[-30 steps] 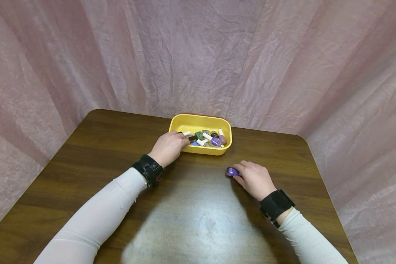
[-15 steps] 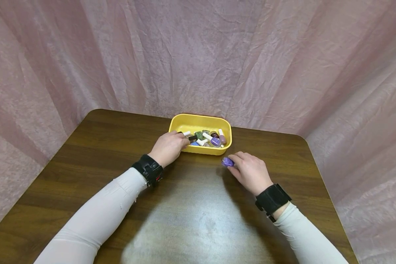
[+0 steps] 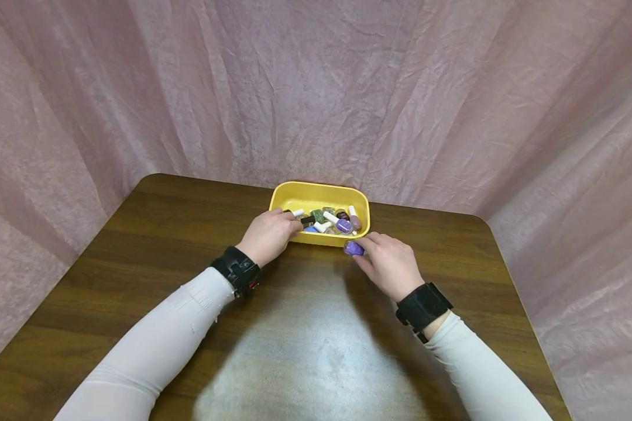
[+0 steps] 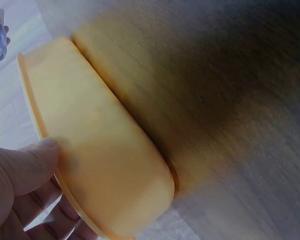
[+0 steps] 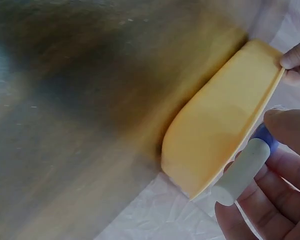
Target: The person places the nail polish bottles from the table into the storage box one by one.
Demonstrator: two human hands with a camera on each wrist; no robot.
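A yellow plastic bin stands at the far edge of the table with several nail polish bottles lying jumbled inside. My left hand grips its near left rim; in the left wrist view the thumb presses the outer wall and the fingers go over the edge. Just in front of the bin's near right corner, my right hand holds a purple nail polish bottle. Its white cap shows in the right wrist view, thumb on one side and fingers on the other.
Inside the bin lie a purple bottle with a white cap, a mauve one and a green one. The brown wooden table reflects light in front. A pink curtain hangs behind it.
My right hand has moved away from me and to the left with the purple nail polish bottle, up to the bin's near right corner. The left hand and the bin have stayed put.
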